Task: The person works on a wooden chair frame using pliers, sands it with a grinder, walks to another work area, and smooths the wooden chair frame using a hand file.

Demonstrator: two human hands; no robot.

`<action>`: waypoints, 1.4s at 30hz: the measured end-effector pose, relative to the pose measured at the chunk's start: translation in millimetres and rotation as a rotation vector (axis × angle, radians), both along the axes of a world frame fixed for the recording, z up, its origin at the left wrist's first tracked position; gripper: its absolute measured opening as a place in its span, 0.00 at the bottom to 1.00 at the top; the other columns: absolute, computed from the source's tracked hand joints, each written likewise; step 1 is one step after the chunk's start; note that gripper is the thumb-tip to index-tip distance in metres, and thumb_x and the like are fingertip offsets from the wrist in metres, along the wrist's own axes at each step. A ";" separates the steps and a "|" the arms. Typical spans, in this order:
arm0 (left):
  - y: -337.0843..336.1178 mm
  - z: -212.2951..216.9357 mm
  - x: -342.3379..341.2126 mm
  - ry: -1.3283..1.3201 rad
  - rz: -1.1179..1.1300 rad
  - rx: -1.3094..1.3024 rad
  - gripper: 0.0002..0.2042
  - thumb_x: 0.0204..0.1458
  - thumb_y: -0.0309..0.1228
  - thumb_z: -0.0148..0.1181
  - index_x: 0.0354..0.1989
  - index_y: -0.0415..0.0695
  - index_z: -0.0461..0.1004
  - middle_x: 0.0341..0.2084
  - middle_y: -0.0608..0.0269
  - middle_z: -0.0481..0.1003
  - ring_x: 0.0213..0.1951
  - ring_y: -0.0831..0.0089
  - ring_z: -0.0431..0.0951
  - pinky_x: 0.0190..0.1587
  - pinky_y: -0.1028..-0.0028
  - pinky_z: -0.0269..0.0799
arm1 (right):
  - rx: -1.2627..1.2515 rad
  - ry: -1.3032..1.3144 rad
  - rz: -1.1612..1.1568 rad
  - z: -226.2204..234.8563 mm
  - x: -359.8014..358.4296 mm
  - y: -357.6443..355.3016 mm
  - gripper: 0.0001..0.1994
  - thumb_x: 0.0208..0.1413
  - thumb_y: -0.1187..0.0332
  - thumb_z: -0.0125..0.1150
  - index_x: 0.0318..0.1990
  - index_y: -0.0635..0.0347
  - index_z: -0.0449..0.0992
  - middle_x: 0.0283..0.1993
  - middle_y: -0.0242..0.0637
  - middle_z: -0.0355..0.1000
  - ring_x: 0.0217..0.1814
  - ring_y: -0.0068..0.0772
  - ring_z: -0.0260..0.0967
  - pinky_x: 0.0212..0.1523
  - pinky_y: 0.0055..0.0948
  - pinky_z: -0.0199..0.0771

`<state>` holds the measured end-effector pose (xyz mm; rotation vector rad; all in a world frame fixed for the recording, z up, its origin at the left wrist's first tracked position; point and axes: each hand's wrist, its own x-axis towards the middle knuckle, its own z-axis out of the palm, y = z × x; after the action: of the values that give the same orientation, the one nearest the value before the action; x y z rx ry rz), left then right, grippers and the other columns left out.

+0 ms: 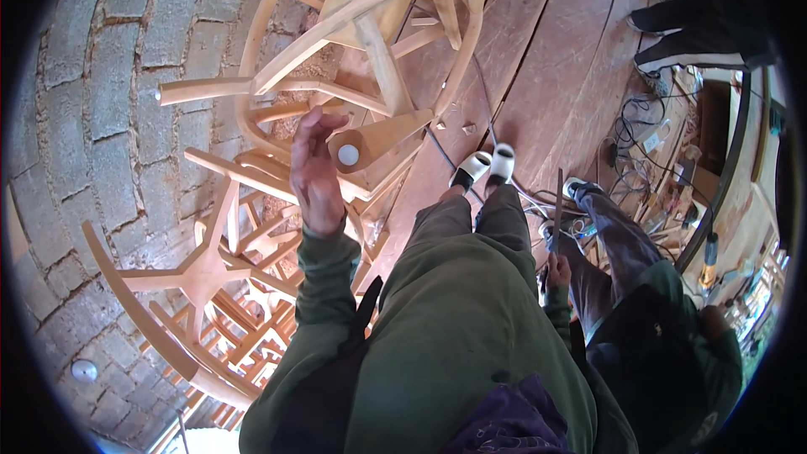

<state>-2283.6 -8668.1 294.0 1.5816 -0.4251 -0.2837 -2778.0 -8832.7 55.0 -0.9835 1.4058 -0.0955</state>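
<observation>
My left hand [317,172] is raised beside a pale wooden chair leg [382,141], with its fingers loosely curved and nothing held. I cannot tell whether the hand touches the wood. A round white pad [348,155] sits on the leg's end. The leg belongs to an upturned chair [361,17] with bent, rounded rails, resting on other chair frames. Low at my right side, my right hand [558,271] is closed around a long, narrow, dark strip that looks like a file [559,210], pointing upward in the view.
More wooden chair frames [202,277] are piled at left, against a block wall [118,101]. A co-worker [647,345] is close on my right; another person's legs [685,34] show at far right. Cables [630,130] and wood scraps lie on the reddish board floor [546,76].
</observation>
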 end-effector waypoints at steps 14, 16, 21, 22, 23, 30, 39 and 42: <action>-41.4 -39.3 -17.3 -0.139 0.165 0.160 0.36 0.40 0.35 0.76 0.56 0.38 0.62 0.33 0.61 0.72 0.40 0.68 0.75 0.48 0.69 0.71 | 0.146 0.037 0.845 21.8 218.4 -126.1 0.26 0.62 0.63 0.54 0.68 0.43 0.59 0.16 0.30 0.61 0.10 0.21 0.59 0.12 0.25 0.61; -48.1 -40.5 -16.8 -0.156 0.198 0.147 0.32 0.41 0.37 0.75 0.52 0.39 0.63 0.31 0.61 0.71 0.38 0.68 0.74 0.45 0.68 0.71 | 0.101 -0.079 0.909 23.5 250.8 -123.8 0.25 0.62 0.64 0.53 0.67 0.44 0.60 0.16 0.30 0.61 0.11 0.20 0.59 0.13 0.25 0.61; -54.7 -61.8 -8.7 -0.145 0.136 0.139 0.29 0.41 0.35 0.75 0.48 0.41 0.64 0.30 0.61 0.71 0.35 0.67 0.74 0.41 0.66 0.71 | 0.119 -0.050 1.002 -39.0 307.8 -115.1 0.24 0.63 0.63 0.52 0.66 0.46 0.61 0.23 0.38 0.69 0.16 0.28 0.66 0.17 0.29 0.66; -52.2 -61.5 -6.9 -0.173 0.101 0.153 0.29 0.41 0.35 0.76 0.48 0.41 0.64 0.30 0.61 0.70 0.34 0.67 0.73 0.40 0.66 0.71 | 0.088 -0.006 1.064 -47.8 321.8 -109.3 0.24 0.63 0.62 0.52 0.66 0.47 0.60 0.27 0.44 0.73 0.19 0.37 0.71 0.21 0.36 0.71; -53.6 -68.5 -3.6 -0.206 0.079 0.144 0.29 0.42 0.35 0.75 0.49 0.42 0.64 0.29 0.62 0.70 0.33 0.67 0.73 0.40 0.64 0.71 | 0.080 0.007 1.065 -69.8 321.8 -108.8 0.24 0.63 0.62 0.52 0.66 0.47 0.60 0.27 0.44 0.73 0.19 0.37 0.71 0.21 0.36 0.71; -38.8 -90.0 0.7 -0.153 -0.010 0.094 0.31 0.37 0.40 0.78 0.46 0.45 0.66 0.28 0.64 0.73 0.33 0.66 0.77 0.42 0.59 0.72 | -0.321 0.037 1.173 -155.2 351.9 -82.6 0.23 0.65 0.60 0.48 0.67 0.35 0.59 0.34 0.60 0.74 0.36 0.62 0.74 0.36 0.52 0.70; -35.7 -126.0 2.6 -0.164 -0.067 0.158 0.34 0.38 0.50 0.75 0.46 0.50 0.60 0.28 0.71 0.69 0.33 0.71 0.75 0.47 0.61 0.68 | -0.415 -0.115 1.237 -234.7 361.7 -33.8 0.25 0.64 0.53 0.47 0.68 0.19 0.51 0.28 0.55 0.75 0.31 0.63 0.73 0.30 0.56 0.71; -34.5 -134.7 2.6 -0.167 -0.046 0.160 0.33 0.40 0.49 0.74 0.47 0.51 0.59 0.29 0.71 0.69 0.33 0.71 0.75 0.47 0.61 0.67 | -0.418 -0.094 1.297 -243.1 357.4 -26.2 0.26 0.64 0.54 0.47 0.68 0.22 0.52 0.29 0.55 0.75 0.30 0.61 0.73 0.29 0.54 0.72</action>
<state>-2280.9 -8702.6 159.3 1.7614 -0.5796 -0.2260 -2420.6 -8858.9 -188.2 -2.0341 0.4503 0.5386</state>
